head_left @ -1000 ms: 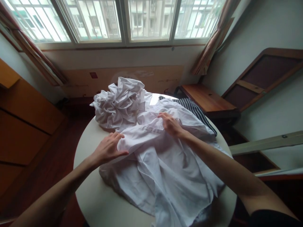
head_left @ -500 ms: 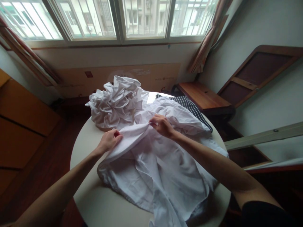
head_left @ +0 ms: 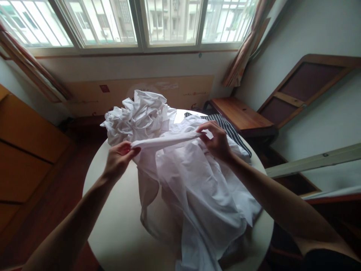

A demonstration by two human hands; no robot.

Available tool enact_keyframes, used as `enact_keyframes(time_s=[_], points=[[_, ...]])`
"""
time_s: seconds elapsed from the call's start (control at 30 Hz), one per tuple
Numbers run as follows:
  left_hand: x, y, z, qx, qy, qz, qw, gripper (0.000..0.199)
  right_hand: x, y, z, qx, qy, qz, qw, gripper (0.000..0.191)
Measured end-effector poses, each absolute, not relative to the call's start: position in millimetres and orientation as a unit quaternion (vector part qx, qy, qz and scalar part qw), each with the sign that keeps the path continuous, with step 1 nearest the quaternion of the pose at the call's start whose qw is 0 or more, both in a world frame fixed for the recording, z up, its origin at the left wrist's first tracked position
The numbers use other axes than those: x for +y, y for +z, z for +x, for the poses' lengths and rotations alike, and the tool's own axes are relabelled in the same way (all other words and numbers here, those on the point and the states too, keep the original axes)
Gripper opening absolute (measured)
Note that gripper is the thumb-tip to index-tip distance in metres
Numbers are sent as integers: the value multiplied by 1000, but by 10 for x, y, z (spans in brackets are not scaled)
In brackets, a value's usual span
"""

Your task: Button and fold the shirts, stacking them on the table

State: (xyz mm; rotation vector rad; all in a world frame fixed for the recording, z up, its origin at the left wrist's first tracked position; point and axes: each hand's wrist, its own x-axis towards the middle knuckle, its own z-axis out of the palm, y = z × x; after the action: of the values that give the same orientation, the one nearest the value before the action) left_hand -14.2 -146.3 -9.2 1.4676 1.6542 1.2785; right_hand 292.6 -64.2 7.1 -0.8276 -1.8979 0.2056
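A white shirt (head_left: 194, 177) hangs from both my hands, its folded upper edge stretched between them above the table. My left hand (head_left: 120, 156) pinches the left end of that edge between thumb and fingers. At the other end, my right hand (head_left: 216, 139) grips the cloth in a similar pinch. Lower down, the fabric drapes in loose folds onto the round white table (head_left: 113, 210) and toward its front edge. Just behind my left hand lies a crumpled heap of white cloth (head_left: 141, 116).
Black-and-white striped fabric (head_left: 232, 130) lies at the table's back right, partly under white cloth. Beyond it stands a low wooden bench (head_left: 239, 113) against the right wall. An orange-brown cabinet (head_left: 25, 150) is on the left. Barred windows (head_left: 172, 22) span the far wall.
Both hands have risen and moved farther apart, lifting the shirt's edge off the table and pulling it taut. The shirt's left side now hangs down where it lay spread.
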Motion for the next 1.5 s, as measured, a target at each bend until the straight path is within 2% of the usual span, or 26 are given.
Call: enact_keyframes(time_s=[0.07, 0.1, 0.17, 0.23, 0.3, 0.43, 0.5, 0.57, 0.63, 0.67, 0.83, 1.0, 1.07, 1.13, 1.27, 1.33, 1.4, 1.5], points=[[-1719, 111, -35, 603, 507, 580, 209, 34, -717, -7, 3145, -793, 83, -352, 490, 5], [-1878, 180, 62, 569, 476, 637, 210, 27, -773, -59, 3248, -797, 90, -356, 479, 5], [-2202, 233, 321, 397, 361, 798, 274, 16, -913, -190, 3422, -799, 109, -373, 459, 5], [-2459, 184, 605, 248, 241, 868, 358, 12, -1067, -336, 3538, -779, 129, -409, 457, 8], [-2598, 86, 835, 183, 168, 866, 434, 17, -1215, -469, 3593, -751, 160, -441, 464, 9], [-2467, -61, 950, 114, 137, 838, 516, 22, -1455, -610, 3555, -685, 299, -467, 472, 5], [-2188, -86, 833, 216, 191, 838, 463, 25, -1550, -622, 3499, -632, 373, -478, 483, 12], [-1798, -111, 644, 448, 291, 791, 296, 33, -1637, -618, 3440, -595, 426, -480, 484, 16], [-1373, -162, 438, 586, 292, 746, 120, 36, -1720, -612, 3389, -575, 460, -473, 483, 17], [-1179, -200, 349, 586, 255, 765, 81, 34, -1759, -611, 3368, -567, 475, -469, 483, 18], [-654, -431, 186, 512, 24, 852, 105, 15, -1897, -611, 3356, -547, 488, -464, 497, 17], [-629, -490, 211, 544, -30, 836, 60, 12, -1896, -566, 3448, -525, 432, -484, 551, 15], [-652, -455, 191, 536, -3, 838, 106, 17, -1857, -525, 3446, -512, 434, -473, 571, 15], [-692, -405, 168, 522, 53, 828, 199, 31, -1803, -474, 3388, -503, 455, -449, 582, 15], [-842, -329, 196, 485, 188, 716, 464, 64, -1707, -362, 3070, -554, 488, -372, 563, 12], [-939, -323, 272, 437, 223, 633, 599, 72, -1694, -304, 2824, -632, 497, -306, 510, 8], [-1019, -336, 365, 397, 244, 565, 681, 64, -1720, -261, 2561, -742, 494, -213, 401, 5], [-1038, -351, 404, 404, 284, 520, 697, 35, -1803, -268, 2270, -842, 450, -109, 276, 14]])
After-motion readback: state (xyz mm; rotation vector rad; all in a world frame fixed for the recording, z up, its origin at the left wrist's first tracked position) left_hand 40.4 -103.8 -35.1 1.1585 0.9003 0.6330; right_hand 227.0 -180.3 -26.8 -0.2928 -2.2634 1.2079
